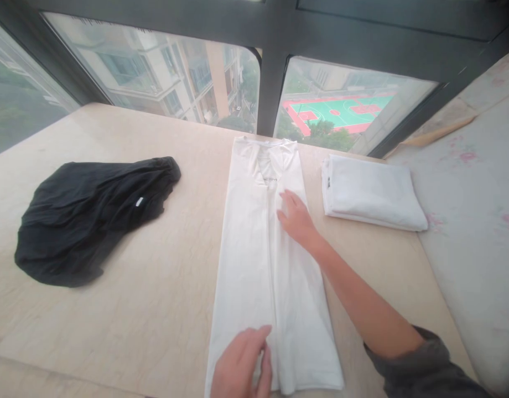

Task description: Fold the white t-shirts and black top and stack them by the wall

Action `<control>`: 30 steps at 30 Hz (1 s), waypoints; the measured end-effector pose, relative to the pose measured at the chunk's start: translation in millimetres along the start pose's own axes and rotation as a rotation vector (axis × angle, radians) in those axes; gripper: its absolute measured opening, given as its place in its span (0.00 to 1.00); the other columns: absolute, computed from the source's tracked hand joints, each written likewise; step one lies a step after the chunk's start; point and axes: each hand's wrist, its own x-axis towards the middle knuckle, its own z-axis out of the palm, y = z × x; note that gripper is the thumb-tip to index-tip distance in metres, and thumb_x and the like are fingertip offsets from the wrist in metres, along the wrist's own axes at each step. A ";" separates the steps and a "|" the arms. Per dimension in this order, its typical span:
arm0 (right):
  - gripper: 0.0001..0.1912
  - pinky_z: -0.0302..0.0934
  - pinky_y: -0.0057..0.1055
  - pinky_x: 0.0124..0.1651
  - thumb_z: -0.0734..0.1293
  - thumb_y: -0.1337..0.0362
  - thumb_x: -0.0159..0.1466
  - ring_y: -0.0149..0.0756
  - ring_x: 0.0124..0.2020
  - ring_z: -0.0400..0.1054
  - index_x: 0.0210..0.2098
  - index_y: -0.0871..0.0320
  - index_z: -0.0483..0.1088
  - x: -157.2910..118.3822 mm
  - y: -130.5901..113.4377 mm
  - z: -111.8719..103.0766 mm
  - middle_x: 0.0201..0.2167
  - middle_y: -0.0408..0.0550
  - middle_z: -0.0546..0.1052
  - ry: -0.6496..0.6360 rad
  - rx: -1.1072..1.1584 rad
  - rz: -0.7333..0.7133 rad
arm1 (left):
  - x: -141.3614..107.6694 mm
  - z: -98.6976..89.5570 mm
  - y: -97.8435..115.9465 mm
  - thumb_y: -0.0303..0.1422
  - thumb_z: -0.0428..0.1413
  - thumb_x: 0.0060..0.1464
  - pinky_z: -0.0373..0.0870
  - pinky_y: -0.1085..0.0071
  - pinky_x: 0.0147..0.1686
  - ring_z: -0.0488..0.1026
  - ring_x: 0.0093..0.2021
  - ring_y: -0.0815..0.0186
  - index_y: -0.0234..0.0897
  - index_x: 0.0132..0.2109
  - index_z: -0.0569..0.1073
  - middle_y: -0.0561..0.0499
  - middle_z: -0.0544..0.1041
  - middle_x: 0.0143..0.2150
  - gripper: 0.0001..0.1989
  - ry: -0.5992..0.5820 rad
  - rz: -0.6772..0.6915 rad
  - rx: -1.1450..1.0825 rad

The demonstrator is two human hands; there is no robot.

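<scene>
A white T-shirt (246, 249) lies lengthwise on the ledge, its sides folded inward so that two edges run down the middle. Its neckline faces the window, and dark lettering shows inside the collar. My right hand (296, 218) rests on the right-hand fold below the collar, fingers spread and holding nothing. Over the near end of the shirt is my left hand (242, 362), loosely curled, with a gap between thumb and fingers and nothing visible in it. Whether it touches the cloth I cannot tell.
A crumpled black garment (92, 215) with a small white tag lies at the left. Right of the shirt sits a folded white cloth bundle (373, 190). Dark window frames (273, 72) bound the far side of the stone ledge (171, 309); a floral-patterned surface (470, 221) borders the right.
</scene>
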 end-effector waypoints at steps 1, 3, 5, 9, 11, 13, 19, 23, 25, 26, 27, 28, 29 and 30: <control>0.24 0.55 0.48 0.68 0.58 0.66 0.67 0.46 0.66 0.58 0.62 0.63 0.64 -36.1 -7.9 -6.2 0.63 0.61 0.66 0.041 0.059 -0.019 | 3.3 -3.7 -5.6 0.28 0.48 0.64 0.75 0.72 0.40 0.77 0.40 0.66 0.41 0.54 0.71 0.48 0.78 0.40 0.14 0.093 0.065 0.030; 0.22 0.59 0.48 0.66 0.58 0.68 0.67 0.43 0.64 0.61 0.60 0.58 0.65 -106.2 -23.6 -20.3 0.60 0.56 0.70 0.065 0.132 -0.048 | 7.8 -11.7 -12.1 0.27 0.50 0.63 0.74 0.73 0.39 0.76 0.40 0.66 0.40 0.51 0.71 0.48 0.77 0.41 0.12 0.170 0.122 0.090; 0.21 0.62 0.47 0.64 0.59 0.70 0.68 0.42 0.62 0.63 0.60 0.56 0.65 -167.3 -38.6 -34.3 0.58 0.55 0.71 0.055 0.160 -0.048 | 7.4 -17.9 -12.6 0.26 0.50 0.63 0.73 0.72 0.38 0.75 0.39 0.66 0.41 0.48 0.71 0.49 0.77 0.40 0.09 0.159 0.146 0.138; 0.20 0.67 0.43 0.59 0.60 0.73 0.68 0.40 0.57 0.67 0.57 0.55 0.67 -249.3 -66.0 -54.1 0.53 0.52 0.75 0.017 0.209 -0.079 | -7.0 -17.9 -3.4 0.31 0.58 0.59 0.74 0.65 0.38 0.73 0.39 0.61 0.41 0.48 0.71 0.48 0.76 0.42 0.10 0.020 0.210 0.246; 0.19 0.68 0.42 0.58 0.61 0.72 0.68 0.40 0.56 0.68 0.57 0.55 0.67 -270.7 -78.2 -59.6 0.52 0.52 0.76 -0.023 0.214 -0.095 | -15.7 -14.0 2.7 0.33 0.63 0.54 0.74 0.61 0.40 0.73 0.42 0.57 0.41 0.48 0.71 0.47 0.75 0.44 0.15 -0.058 0.210 0.325; 0.19 0.68 0.44 0.58 0.63 0.69 0.68 0.42 0.56 0.68 0.58 0.56 0.67 -282.0 -89.1 -62.8 0.53 0.53 0.75 -0.060 0.194 -0.100 | -21.7 -10.5 8.3 0.33 0.65 0.51 0.73 0.58 0.41 0.72 0.43 0.55 0.41 0.49 0.71 0.47 0.74 0.46 0.18 -0.103 0.197 0.391; 0.23 0.67 0.51 0.57 0.70 0.60 0.64 0.49 0.55 0.68 0.57 0.59 0.68 -284.9 -111.9 -60.5 0.54 0.57 0.74 -0.026 0.132 -0.060 | -22.0 -7.3 14.2 0.26 0.52 0.59 0.71 0.59 0.43 0.69 0.44 0.57 0.38 0.46 0.71 0.45 0.73 0.46 0.09 -0.132 0.241 0.450; 0.14 0.69 0.45 0.53 0.65 0.69 0.66 0.43 0.50 0.71 0.51 0.56 0.71 -285.6 -115.5 -52.5 0.47 0.52 0.78 0.093 0.235 -0.044 | -17.4 -7.3 14.6 0.21 0.48 0.57 0.70 0.61 0.44 0.68 0.43 0.60 0.37 0.46 0.71 0.46 0.72 0.43 0.13 -0.113 0.223 0.423; 0.13 0.71 0.41 0.50 0.63 0.72 0.67 0.39 0.46 0.73 0.48 0.55 0.72 -287.1 -114.3 -49.6 0.42 0.50 0.79 0.153 0.314 -0.029 | -16.0 -6.9 16.5 0.22 0.50 0.57 0.70 0.61 0.44 0.68 0.43 0.60 0.38 0.46 0.71 0.47 0.71 0.43 0.12 -0.121 0.209 0.404; 0.12 0.71 0.40 0.48 0.62 0.73 0.67 0.38 0.44 0.73 0.47 0.55 0.72 -287.7 -113.4 -48.9 0.40 0.49 0.79 0.177 0.343 -0.010 | -15.8 -6.4 17.9 0.24 0.51 0.57 0.70 0.61 0.44 0.68 0.43 0.59 0.38 0.47 0.71 0.47 0.71 0.44 0.11 -0.122 0.206 0.394; 0.12 0.71 0.39 0.46 0.62 0.73 0.67 0.38 0.42 0.73 0.46 0.55 0.72 -288.1 -112.4 -48.5 0.39 0.49 0.79 0.194 0.361 0.015 | -16.0 -5.7 19.3 0.26 0.53 0.58 0.69 0.61 0.45 0.68 0.44 0.59 0.39 0.47 0.71 0.47 0.72 0.44 0.10 -0.122 0.207 0.384; 0.11 0.72 0.38 0.45 0.62 0.72 0.67 0.38 0.41 0.74 0.46 0.55 0.72 -288.3 -111.5 -48.6 0.38 0.49 0.78 0.207 0.372 0.041 | -16.5 -4.8 20.7 0.28 0.54 0.59 0.69 0.60 0.45 0.68 0.44 0.59 0.39 0.48 0.71 0.47 0.72 0.45 0.10 -0.122 0.209 0.376; 0.11 0.72 0.37 0.43 0.62 0.72 0.67 0.38 0.39 0.74 0.46 0.55 0.72 -288.2 -110.8 -48.8 0.37 0.49 0.78 0.216 0.381 0.063 | -17.2 -3.6 22.0 0.31 0.56 0.59 0.69 0.60 0.45 0.68 0.44 0.58 0.40 0.49 0.71 0.47 0.72 0.45 0.11 -0.122 0.213 0.369; 0.10 0.72 0.37 0.42 0.63 0.71 0.67 0.38 0.39 0.74 0.46 0.55 0.72 -288.0 -110.1 -49.1 0.37 0.49 0.78 0.222 0.391 0.079 | -18.0 -2.1 23.0 0.32 0.57 0.58 0.69 0.60 0.45 0.68 0.45 0.58 0.40 0.49 0.71 0.47 0.72 0.45 0.12 -0.123 0.213 0.364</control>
